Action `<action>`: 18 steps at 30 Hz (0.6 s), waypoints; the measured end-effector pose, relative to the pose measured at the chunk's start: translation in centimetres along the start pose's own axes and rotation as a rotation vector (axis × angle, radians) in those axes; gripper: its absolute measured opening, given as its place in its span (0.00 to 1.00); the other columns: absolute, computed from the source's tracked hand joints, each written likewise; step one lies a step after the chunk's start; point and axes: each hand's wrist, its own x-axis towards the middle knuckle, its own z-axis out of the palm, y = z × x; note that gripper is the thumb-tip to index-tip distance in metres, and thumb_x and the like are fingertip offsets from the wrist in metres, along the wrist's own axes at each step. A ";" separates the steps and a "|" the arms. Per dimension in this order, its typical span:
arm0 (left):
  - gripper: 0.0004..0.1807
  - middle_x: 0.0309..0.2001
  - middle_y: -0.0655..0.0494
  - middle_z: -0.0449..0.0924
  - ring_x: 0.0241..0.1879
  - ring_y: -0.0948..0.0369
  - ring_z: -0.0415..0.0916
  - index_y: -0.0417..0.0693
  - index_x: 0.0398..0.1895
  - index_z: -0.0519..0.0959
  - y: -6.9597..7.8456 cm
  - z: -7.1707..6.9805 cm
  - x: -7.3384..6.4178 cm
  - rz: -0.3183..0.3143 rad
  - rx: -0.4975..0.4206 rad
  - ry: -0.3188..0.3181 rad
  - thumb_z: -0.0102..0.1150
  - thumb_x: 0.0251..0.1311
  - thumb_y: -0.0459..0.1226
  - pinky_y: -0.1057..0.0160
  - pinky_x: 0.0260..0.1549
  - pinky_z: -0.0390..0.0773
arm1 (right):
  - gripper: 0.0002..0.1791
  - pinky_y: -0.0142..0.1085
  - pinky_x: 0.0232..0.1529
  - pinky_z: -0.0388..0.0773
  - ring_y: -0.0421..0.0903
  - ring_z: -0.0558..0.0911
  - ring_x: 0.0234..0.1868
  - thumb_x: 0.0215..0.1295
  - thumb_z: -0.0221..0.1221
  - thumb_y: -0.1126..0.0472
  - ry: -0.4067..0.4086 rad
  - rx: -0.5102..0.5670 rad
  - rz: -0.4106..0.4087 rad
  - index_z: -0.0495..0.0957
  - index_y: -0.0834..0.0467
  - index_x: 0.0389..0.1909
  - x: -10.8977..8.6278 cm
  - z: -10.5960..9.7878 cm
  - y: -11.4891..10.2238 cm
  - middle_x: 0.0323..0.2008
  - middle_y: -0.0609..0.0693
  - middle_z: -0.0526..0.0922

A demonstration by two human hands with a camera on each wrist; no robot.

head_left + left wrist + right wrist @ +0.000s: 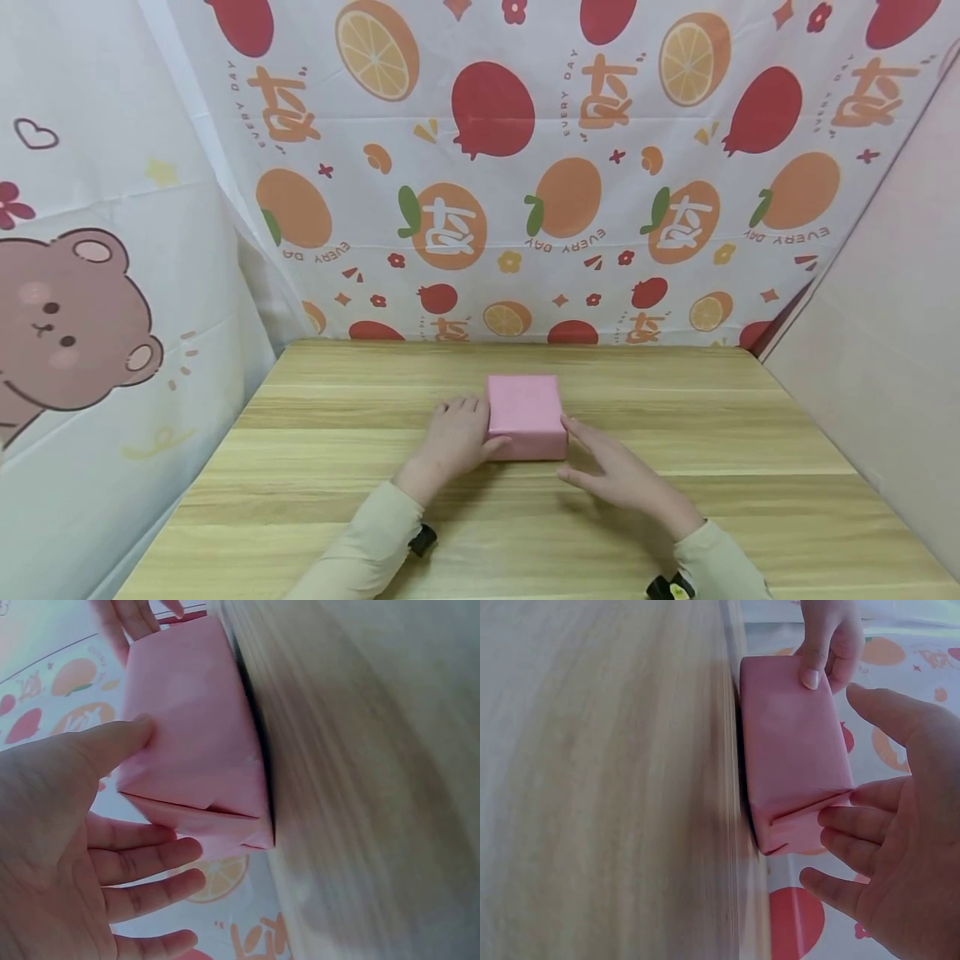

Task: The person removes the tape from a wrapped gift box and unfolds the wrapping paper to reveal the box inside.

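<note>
A pink paper-wrapped box rests on the wooden table, in the middle of the head view. At its left end is my left hand, thumb against the front face and fingers along the left side, gripping that corner. My right hand reaches to the right end, its fingertips right at the side near the top edge. The right thumb stands apart from the front face. Folded wrapping flaps show on the box's left end in the left wrist view and on its right end in the right wrist view.
The wood-grain table reaches back to a fruit-print curtain. A white curtain with a bear print hangs along the left, and a plain pale curtain borders the right. Dark wrist straps show at both sleeves.
</note>
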 end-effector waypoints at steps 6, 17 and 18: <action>0.42 0.49 0.49 0.76 0.50 0.50 0.72 0.42 0.60 0.64 -0.3 -0.4 -0.1 0.009 -0.007 -0.029 0.47 0.51 0.65 0.47 0.45 0.70 | 0.41 0.48 0.63 0.60 0.51 0.62 0.66 0.54 0.51 0.34 -0.038 0.011 0.003 0.53 0.45 0.67 0.2 -0.7 -0.2 0.66 0.43 0.58; 0.31 0.51 0.50 0.77 0.50 0.52 0.75 0.48 0.56 0.71 -1.7 -4.4 1.5 -0.085 -0.289 -0.105 0.48 0.56 0.58 0.52 0.45 0.75 | 0.28 0.48 0.53 0.71 0.51 0.75 0.54 0.63 0.50 0.46 0.032 0.173 0.073 0.65 0.55 0.61 4.3 -3.2 -0.8 0.53 0.54 0.76; 0.31 0.52 0.50 0.76 0.51 0.52 0.74 0.48 0.57 0.70 -1.9 -4.7 1.7 -0.098 -0.337 -0.109 0.49 0.56 0.57 0.51 0.47 0.74 | 0.28 0.47 0.52 0.72 0.52 0.75 0.53 0.63 0.50 0.47 0.043 0.186 0.084 0.65 0.56 0.61 4.7 -3.4 -0.9 0.52 0.55 0.77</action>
